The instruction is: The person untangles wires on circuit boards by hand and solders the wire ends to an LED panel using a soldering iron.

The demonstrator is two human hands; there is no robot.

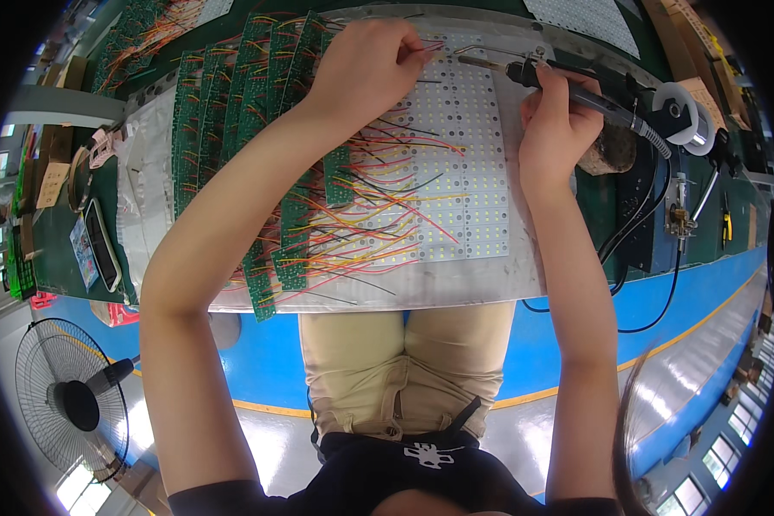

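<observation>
So; wires (436, 46), soldering iron (519, 72) in hands (361, 67) (561, 131)

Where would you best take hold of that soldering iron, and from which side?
Probably by its thick dark handle, from the near right, as the right hand does: the slim metal tip points left over the white panel, so that end is best avoided.
</observation>
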